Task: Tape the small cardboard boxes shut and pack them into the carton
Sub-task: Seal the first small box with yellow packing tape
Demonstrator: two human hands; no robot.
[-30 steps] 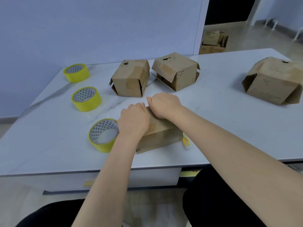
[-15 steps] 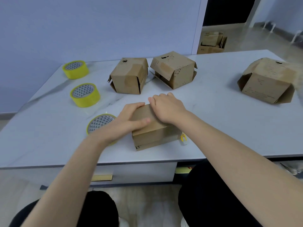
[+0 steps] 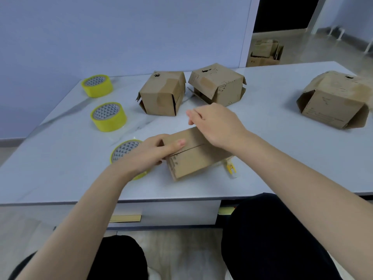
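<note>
A small brown cardboard box (image 3: 194,158) lies near the table's front edge, its top flaps folded shut with a seam between them. My left hand (image 3: 153,151) grips the box's left end, thumb pressed on the top flap. My right hand (image 3: 214,123) hovers over the box's far right part, fingers straight and pointing left. A yellow tape roll (image 3: 125,150) lies just left of the box, partly hidden by my left hand. Two more small boxes (image 3: 161,93) (image 3: 219,84) with loose flaps stand behind.
Two other yellow tape rolls (image 3: 108,116) (image 3: 97,85) lie at the left of the white table (image 3: 60,168). A larger open-flapped box (image 3: 333,102) sits at the right. A small yellow cutter (image 3: 230,168) lies right of the held box. Cartons (image 3: 264,52) stand on the floor beyond.
My left hand slid off the box's top to its left end, thumb staying on the flap. My right hand lifted from the top and opened. The box's seam is now uncovered.
</note>
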